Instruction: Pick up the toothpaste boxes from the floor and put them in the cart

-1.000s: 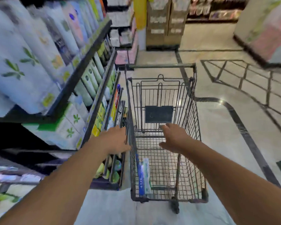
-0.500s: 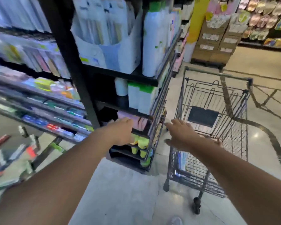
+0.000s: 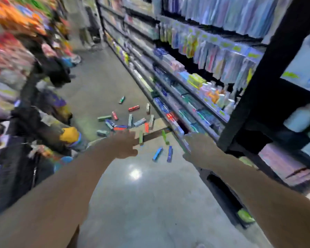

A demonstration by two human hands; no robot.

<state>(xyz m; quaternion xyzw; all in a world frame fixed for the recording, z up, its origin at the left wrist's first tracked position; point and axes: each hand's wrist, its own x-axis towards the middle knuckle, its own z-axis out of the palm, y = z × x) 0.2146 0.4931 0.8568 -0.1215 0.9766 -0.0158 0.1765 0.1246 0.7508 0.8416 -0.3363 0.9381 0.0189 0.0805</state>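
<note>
the floor [image 3: 141, 203] carries many scattered toothpaste boxes [image 3: 122, 120] beside the shelving [image 3: 186, 97]; most collection remains. cart not in view. left hand [image 3: 123, 145] and right hand [image 3: 198, 149] extend forward, fingers apparently relaxed and holding nothing, though blurred.

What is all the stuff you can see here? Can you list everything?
toothpaste boxes: well over a dozen, blue, red, green and grey, scattered on the floor mid-aisle
floor: one, grey, shiny
right shelves: one long black run, packed with blurred products
left displays: colourful blurred goods
yellow item: one, low on the left
left hand: one, empty, held out over the floor
right hand: one, empty, near the shelf's edge
</note>
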